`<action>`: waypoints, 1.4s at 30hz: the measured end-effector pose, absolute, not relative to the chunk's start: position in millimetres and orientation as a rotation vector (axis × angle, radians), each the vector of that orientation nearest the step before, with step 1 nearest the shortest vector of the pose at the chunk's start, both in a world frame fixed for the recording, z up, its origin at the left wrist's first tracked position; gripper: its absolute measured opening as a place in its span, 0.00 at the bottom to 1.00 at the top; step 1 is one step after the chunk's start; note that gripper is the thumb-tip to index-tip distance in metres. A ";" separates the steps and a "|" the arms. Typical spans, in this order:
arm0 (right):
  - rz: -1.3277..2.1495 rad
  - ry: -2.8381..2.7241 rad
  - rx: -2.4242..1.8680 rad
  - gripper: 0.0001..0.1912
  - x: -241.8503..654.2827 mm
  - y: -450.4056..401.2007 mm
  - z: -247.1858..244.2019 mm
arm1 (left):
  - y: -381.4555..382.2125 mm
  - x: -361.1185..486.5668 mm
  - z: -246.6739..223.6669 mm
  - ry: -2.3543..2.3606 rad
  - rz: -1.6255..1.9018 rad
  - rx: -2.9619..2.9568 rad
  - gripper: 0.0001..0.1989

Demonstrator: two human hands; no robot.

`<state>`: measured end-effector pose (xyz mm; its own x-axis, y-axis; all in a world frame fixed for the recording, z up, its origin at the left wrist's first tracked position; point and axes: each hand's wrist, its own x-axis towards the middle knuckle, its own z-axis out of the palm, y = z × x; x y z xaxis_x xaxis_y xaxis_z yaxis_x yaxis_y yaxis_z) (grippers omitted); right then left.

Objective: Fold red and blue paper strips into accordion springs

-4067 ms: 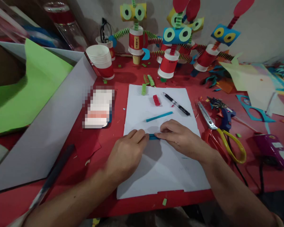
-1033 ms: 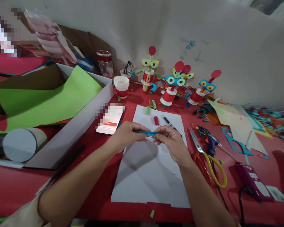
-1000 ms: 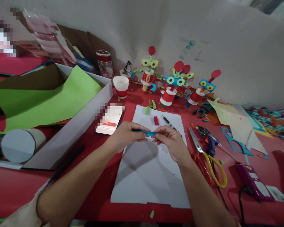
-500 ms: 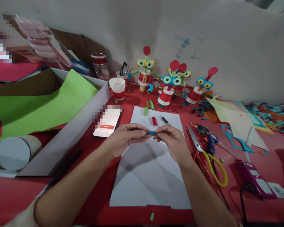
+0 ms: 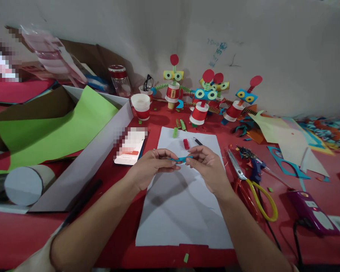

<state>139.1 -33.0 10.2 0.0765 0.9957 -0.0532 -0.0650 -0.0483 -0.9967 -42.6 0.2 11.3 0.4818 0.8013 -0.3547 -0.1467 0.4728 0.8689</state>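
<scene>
A thin blue paper strip [image 5: 182,159] is pinched between both my hands, held just above a white sheet [image 5: 184,196] on the red table. My left hand [image 5: 153,168] grips its left end with thumb and fingers. My right hand [image 5: 205,166] grips its right end. Beyond the hands on the sheet lie a red folded paper spring [image 5: 186,143], a green paper spring [image 5: 175,132] and a black pen [image 5: 197,141], partly hidden by my right hand.
Yellow-handled scissors [image 5: 252,185] and a blue glue gun [image 5: 255,170] lie right of the sheet, with a purple device [image 5: 311,211] further right. A phone [image 5: 130,151], stacked paper cups [image 5: 141,106], several paper-cup robot figures [image 5: 200,109], green paper [image 5: 53,128] and a cardboard roll [image 5: 25,183] stand around.
Both hands lifted the blue strip off the sheet and now hold it in the air, their fingertips closer together. The view pulled back and shifted slightly.
</scene>
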 end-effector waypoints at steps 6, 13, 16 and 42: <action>1.257 -0.902 -1.148 0.11 127.0 -36.5 5.8 | -1.5 -39.6 9.9 0.841 0.766 0.839 0.10; 1.192 -0.991 -1.229 0.05 120.8 -38.9 6.3 | -5.3 -36.5 10.1 0.818 0.768 0.813 0.09; 1.170 -0.988 -1.262 0.06 123.6 -38.3 7.1 | -4.0 -37.8 10.1 0.876 0.747 0.869 0.10; 1.226 -0.884 -1.238 0.08 121.4 -41.2 6.6 | -6.2 -35.6 3.3 0.878 0.676 1.079 0.07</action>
